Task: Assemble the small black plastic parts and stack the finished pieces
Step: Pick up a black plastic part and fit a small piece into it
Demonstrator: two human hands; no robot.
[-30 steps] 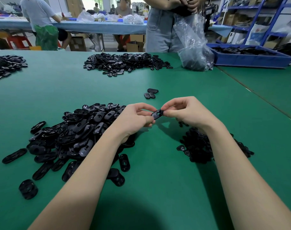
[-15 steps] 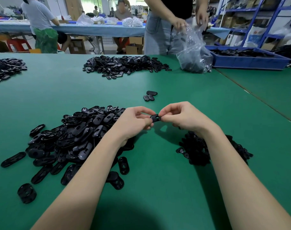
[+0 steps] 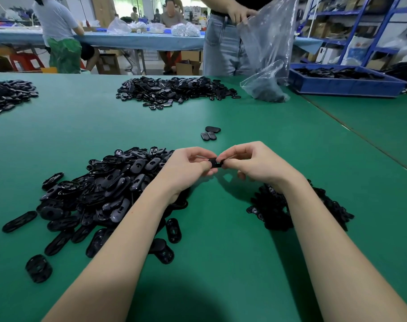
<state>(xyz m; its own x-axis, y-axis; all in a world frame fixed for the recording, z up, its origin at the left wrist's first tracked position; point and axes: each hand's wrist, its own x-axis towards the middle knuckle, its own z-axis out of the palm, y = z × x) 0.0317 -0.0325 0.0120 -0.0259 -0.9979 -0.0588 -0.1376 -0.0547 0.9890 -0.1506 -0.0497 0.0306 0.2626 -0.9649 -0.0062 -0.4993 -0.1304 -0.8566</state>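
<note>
A small black plastic part [image 3: 216,162] is held above the green table [image 3: 221,263] between both hands. My left hand [image 3: 186,169] pinches its left end and my right hand [image 3: 253,163] pinches its right end, fingertips almost meeting. A large heap of black oval shells [image 3: 100,191] lies left of my left forearm. A smaller pile of tiny black parts [image 3: 297,208] lies under my right wrist, partly hidden by the arm. Three finished pieces [image 3: 210,133] lie together on the table beyond my hands.
Another heap of black parts [image 3: 174,89] lies at the table's far side, one more heap [image 3: 7,95] at the far left. A standing person holds a clear plastic bag [image 3: 267,66] beside a blue tray [image 3: 344,80] of parts. Loose ovals [image 3: 38,268] lie near the front left.
My hands have drawn closer together on the part, which now lies level rather than tilted. The person across the table has lifted and opened the plastic bag.
</note>
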